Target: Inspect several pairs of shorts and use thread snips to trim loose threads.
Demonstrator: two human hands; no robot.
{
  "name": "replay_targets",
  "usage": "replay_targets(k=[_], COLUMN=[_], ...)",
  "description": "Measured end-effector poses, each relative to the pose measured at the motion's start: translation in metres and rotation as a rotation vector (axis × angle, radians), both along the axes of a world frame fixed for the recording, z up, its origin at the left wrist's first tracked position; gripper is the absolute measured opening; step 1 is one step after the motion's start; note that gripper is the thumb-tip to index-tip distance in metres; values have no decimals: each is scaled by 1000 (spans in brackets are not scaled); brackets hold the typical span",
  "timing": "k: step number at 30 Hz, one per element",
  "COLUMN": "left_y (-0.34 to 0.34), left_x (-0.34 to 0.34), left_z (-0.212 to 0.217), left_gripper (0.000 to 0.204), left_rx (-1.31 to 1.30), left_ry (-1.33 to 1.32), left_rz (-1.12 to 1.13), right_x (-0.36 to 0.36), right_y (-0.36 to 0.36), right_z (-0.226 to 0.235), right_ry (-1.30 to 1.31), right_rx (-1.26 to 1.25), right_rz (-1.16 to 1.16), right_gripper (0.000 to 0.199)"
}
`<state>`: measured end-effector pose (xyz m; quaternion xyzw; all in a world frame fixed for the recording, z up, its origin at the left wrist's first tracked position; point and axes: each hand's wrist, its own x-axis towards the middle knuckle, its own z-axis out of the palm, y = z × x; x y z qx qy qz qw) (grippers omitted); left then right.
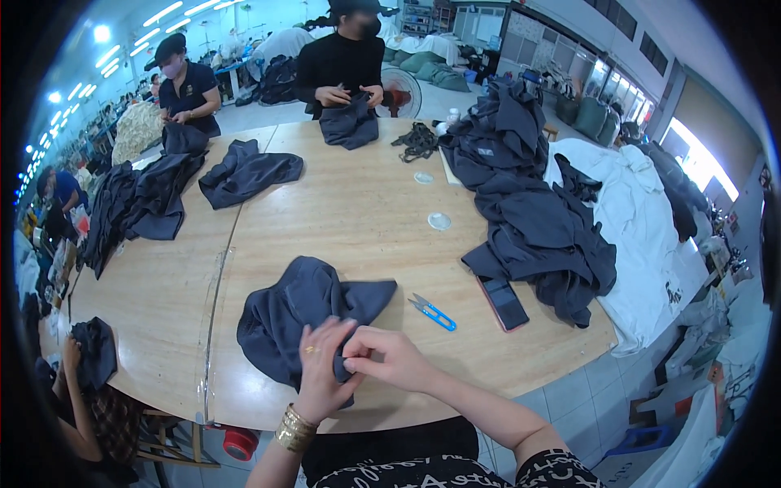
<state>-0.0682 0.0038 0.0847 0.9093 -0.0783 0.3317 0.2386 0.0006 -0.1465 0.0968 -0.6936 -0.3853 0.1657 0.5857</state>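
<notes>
A dark navy garment (285, 313) lies bunched on the table right in front of me. With thumb and fingers closed, my right hand (384, 358) pinches a fold of its near edge. My left hand (324, 362), a gold bracelet at the wrist, grips the same fold just beside it; its fingertips are slightly blurred. What is between the fingertips is too small to make out. To the right of the garment lie blue-handled thread snips (433, 313), apart from both hands.
A phone (504, 304) lies at the right, partly beside a large heap of dark garments (545, 236). White cloth (630, 220) hangs beyond it. More dark garments (248, 175) lie at far left. Across the wooden table (366, 220), a person in black (342, 73) handles a dark garment.
</notes>
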Motion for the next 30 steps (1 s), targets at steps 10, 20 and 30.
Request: replay_targets(k=[10, 20, 30], left_y=[-16, -38, -25], left_x=[157, 216, 209], left_z=[-26, -108, -101], left_gripper=[25, 24, 30], left_rx=[-418, -561, -485], left_ry=[707, 751, 886], left_rz=[-505, -344, -535], right_x=[149, 492, 611], right_y=[-45, -97, -30], right_z=[19, -93, -137], right_ry=[-284, -337, -338], right_rx=[-339, -618, -838], right_rz=[-406, -904, -1060], right_gripper=[14, 39, 49])
